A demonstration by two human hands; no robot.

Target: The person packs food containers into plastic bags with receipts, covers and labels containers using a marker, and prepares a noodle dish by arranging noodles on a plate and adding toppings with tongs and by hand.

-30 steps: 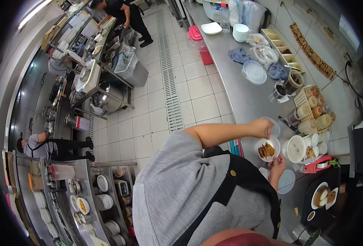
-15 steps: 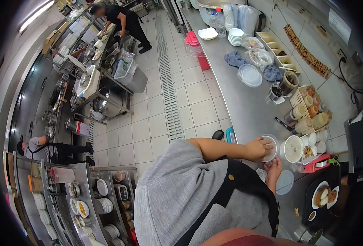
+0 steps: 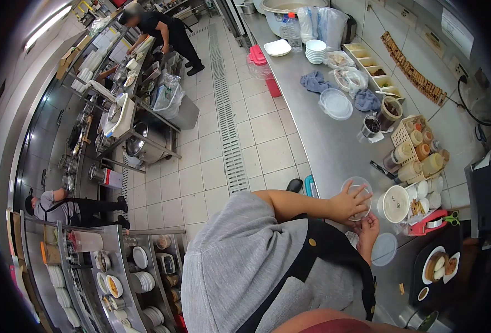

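Note:
My left hand [image 3: 350, 203] lies with spread fingers across a clear round plastic container [image 3: 362, 183]. At the container's near rim, the fingers of my right hand [image 3: 367, 227] are curled and pinch its edge. What is inside the container is hidden by my left hand. A clear round lid [image 3: 385, 250] lies flat on the counter beside my right hand. Just past the container stands a white round tub [image 3: 394, 203]. A piece of clear plastic [image 3: 351, 237] shows between my right wrist and my apron.
Sauce bottles fill a beige basket [image 3: 405, 136]; a black marker [image 3: 384, 171] lies before it. Red tape dispenser [image 3: 423, 225], green scissors [image 3: 451, 218] and plated food [image 3: 436, 265] are to the right. Blue cloths [image 3: 315, 82] and stacked lids [image 3: 336, 104] lie farther along. Two people work across the aisle.
My left hand's fingers have spread wider over the container, and the container has shifted slightly left. My right hand stays at its rim, moved slightly.

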